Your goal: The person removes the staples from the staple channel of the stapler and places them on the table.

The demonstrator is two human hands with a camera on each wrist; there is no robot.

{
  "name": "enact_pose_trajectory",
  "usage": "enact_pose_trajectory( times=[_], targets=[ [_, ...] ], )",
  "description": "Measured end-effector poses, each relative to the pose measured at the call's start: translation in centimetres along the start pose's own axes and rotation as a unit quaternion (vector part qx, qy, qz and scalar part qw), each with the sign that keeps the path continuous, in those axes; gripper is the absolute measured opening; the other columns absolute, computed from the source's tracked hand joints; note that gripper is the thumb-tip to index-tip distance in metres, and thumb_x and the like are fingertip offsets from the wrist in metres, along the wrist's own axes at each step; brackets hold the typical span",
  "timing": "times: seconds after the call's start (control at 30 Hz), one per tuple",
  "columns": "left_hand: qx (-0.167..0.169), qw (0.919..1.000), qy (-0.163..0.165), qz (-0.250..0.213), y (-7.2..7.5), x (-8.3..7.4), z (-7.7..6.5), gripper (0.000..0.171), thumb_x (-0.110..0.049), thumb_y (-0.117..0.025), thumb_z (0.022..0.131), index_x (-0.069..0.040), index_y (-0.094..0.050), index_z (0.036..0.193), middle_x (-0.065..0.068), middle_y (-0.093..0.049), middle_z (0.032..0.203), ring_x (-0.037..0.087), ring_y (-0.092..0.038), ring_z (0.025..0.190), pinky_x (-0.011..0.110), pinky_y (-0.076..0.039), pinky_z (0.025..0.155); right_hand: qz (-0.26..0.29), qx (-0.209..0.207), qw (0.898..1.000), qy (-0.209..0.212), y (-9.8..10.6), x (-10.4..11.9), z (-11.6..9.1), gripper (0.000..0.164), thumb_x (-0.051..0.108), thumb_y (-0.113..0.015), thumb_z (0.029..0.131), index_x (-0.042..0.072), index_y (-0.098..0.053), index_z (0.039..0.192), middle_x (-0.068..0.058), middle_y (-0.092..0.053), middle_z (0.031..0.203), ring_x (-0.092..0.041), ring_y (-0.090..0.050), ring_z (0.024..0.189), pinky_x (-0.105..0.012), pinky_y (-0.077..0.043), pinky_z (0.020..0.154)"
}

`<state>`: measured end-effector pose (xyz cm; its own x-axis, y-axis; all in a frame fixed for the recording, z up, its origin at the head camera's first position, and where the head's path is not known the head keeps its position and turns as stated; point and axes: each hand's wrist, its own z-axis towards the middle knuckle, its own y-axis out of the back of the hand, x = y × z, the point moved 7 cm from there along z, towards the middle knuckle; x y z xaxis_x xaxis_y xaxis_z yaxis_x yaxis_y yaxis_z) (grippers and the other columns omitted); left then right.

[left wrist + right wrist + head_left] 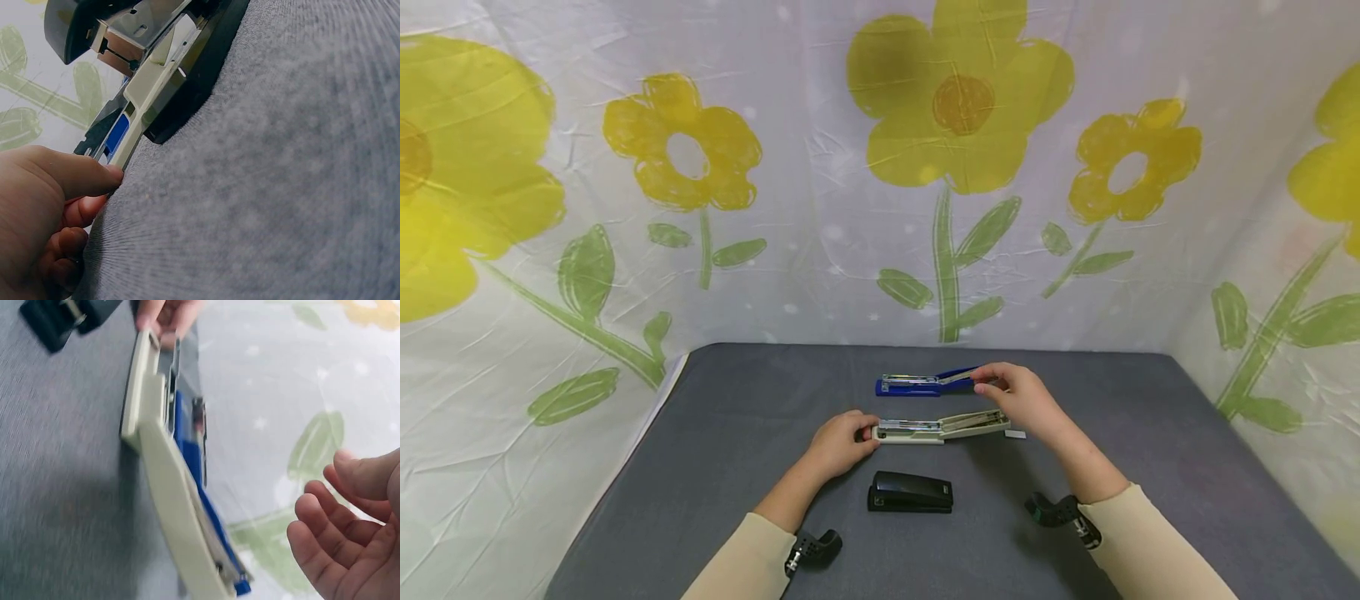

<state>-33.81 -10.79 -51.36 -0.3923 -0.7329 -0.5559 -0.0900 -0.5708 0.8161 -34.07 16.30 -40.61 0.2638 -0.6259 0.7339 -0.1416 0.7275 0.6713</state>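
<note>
A cream stapler (910, 438) lies on the grey cloth, swung wide open with its top arm folded out to the right. My left hand (841, 446) pinches its left end between thumb and fingers, as the thumb in the left wrist view also shows. Over the right end of the opened arm hovers my right hand (1017, 400). In the right wrist view its fingers (325, 540) are loosely bent, with nothing between them and apart from the cream stapler. Behind lies a blue stapler (908, 388), opened out too; my right fingertips overlap its right end in the head view.
A closed black stapler (910, 493) lies nearer to me, between my forearms. A small white strip (1015, 434) sits by the cream stapler's right end. Grey cloth covers the table (760, 392), and a flower-printed curtain (820, 275) hangs behind and at both sides.
</note>
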Motion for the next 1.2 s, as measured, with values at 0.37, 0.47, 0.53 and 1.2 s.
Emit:
enact_pose_trajectory(
  times=[0.37, 0.47, 0.53, 1.2],
  targets=[
    [-0.001, 1.0000, -0.003, -0.003, -0.3, -0.4, 0.2, 0.021, -0.018, -0.078, 0.092, -0.011, -0.073, 0.111, -0.009, -0.052, 0.082, 0.009, -0.048, 0.072, 0.030, -0.040, 0.067, 0.004, 0.046, 0.998, 0.036, -3.0, 2.4, 1.0, 0.025, 0.012, -0.066, 0.101, 0.004, -0.070, 0.124, -0.011, -0.070, 0.116, -0.026, -0.067, 0.094, -0.038, -0.052, 0.075],
    [-0.001, 1.0000, -0.004, -0.001, -0.2, -0.4, 0.2, 0.022, -0.019, -0.078, 0.093, -0.011, -0.074, 0.112, -0.009, -0.052, 0.082, 0.009, -0.047, 0.071, 0.030, -0.040, 0.068, 0.000, 0.064, 0.996, 0.056, -4.2, 3.1, 1.1, 0.023, 0.013, -0.068, 0.100, 0.005, -0.071, 0.122, -0.009, -0.069, 0.115, -0.023, -0.067, 0.093, -0.037, -0.053, 0.075],
    [-0.003, 1.0000, -0.004, -0.003, -0.1, -0.3, 0.2, 0.021, -0.019, -0.078, 0.092, -0.011, -0.074, 0.112, -0.009, -0.052, 0.082, 0.009, -0.047, 0.071, 0.030, -0.040, 0.067, -0.002, 0.077, 0.995, 0.068, -5.0, 3.4, 1.2, 0.022, 0.013, -0.069, 0.100, 0.006, -0.072, 0.121, -0.009, -0.068, 0.114, -0.019, -0.066, 0.091, -0.036, -0.053, 0.074],
    [-0.011, 0.9998, -0.011, -0.015, 0.0, -0.3, -0.2, 0.021, -0.017, -0.079, 0.091, -0.011, -0.074, 0.110, -0.008, -0.053, 0.082, 0.009, -0.048, 0.071, 0.029, -0.039, 0.064, -0.151, 0.117, 0.973, 0.129, -11.7, 3.2, 2.2, 0.012, 0.007, -0.072, 0.095, 0.005, -0.081, 0.102, -0.001, -0.067, 0.092, -0.014, -0.059, 0.080, -0.032, -0.049, 0.069]
  ],
)
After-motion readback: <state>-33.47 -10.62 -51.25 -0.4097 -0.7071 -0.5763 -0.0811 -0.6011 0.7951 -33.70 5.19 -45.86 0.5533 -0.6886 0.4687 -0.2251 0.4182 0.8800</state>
